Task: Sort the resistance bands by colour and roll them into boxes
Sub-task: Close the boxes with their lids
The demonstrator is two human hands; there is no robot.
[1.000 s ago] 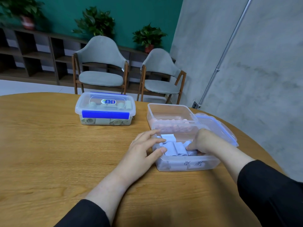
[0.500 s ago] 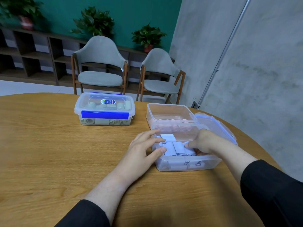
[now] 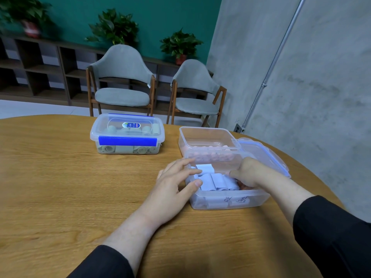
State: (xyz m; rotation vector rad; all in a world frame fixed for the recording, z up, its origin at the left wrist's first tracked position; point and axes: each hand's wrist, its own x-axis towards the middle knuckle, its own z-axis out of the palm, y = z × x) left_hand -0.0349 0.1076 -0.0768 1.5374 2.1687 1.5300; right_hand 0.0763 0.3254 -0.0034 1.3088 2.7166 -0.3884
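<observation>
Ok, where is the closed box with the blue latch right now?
The closed box sits on the table left of the open boxes, in front of the left chair.

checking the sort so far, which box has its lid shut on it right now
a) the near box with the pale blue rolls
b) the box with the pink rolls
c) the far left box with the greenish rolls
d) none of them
c: the far left box has its blue-clipped lid on over the greenish rolls, while the near box and the pink-roll box are open on top.
</observation>
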